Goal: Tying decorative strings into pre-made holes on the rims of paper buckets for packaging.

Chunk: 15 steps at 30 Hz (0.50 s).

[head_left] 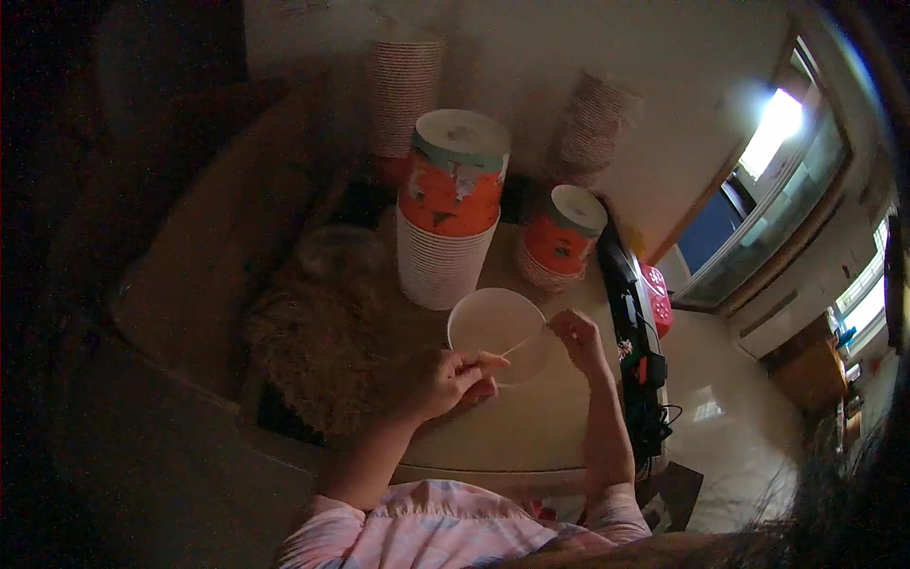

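A white paper tub (488, 318) sits at the middle of the table with its round mouth toward me. My left hand (450, 379) is closed at its near left side, fingers pinched on a thin pale strand (524, 343) that runs across the mouth. The strand leads to my right hand (575, 337), whose fingers are pinched together at the tub's right rim. Whether the right fingers also grip the rim, I cannot tell. Just beyond the tub stands a tall stack of nested paper tubs (447, 256), upside down, the top one orange and green.
Left of the stack lies a bundle of pale, straw-like fibres (318, 332). A shorter stack of orange tubs (564, 237) stands at the right, with more stacks against the wall (406, 90). Dark items and cables (649, 398) line the table's right edge, beside a red perforated object (656, 294).
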Motion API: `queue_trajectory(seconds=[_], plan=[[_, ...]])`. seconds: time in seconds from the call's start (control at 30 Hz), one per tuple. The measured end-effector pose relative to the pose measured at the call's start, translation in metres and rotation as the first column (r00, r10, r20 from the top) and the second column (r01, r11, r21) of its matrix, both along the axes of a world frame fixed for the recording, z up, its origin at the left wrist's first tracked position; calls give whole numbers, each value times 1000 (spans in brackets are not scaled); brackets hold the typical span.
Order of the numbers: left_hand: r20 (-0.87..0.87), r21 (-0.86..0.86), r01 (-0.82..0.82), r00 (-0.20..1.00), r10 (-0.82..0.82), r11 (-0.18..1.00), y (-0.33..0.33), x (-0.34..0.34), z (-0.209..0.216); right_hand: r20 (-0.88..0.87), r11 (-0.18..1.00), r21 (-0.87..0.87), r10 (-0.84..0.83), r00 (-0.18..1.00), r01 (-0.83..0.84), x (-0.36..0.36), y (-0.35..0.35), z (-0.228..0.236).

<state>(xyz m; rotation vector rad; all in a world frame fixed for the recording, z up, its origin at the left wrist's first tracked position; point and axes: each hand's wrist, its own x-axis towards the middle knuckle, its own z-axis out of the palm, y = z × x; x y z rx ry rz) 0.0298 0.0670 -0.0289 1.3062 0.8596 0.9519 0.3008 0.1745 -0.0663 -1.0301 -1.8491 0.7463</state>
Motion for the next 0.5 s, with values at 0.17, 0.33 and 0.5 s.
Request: queue_trajectory(seconds=[0.17,0.33,0.5], plan=[[374,-56,164,918,-131,985,7,13,-6,45,1000,-24,-9,999,10,3,27,12],[450,36,146,881,-147,989,16,7,-13,-578,988,-87,55,814,-128,-36,-40,29],[403,84,151,899,-172,985,10,15,16,-646,697,-655,-316,695,-291,-96,-126,45]])
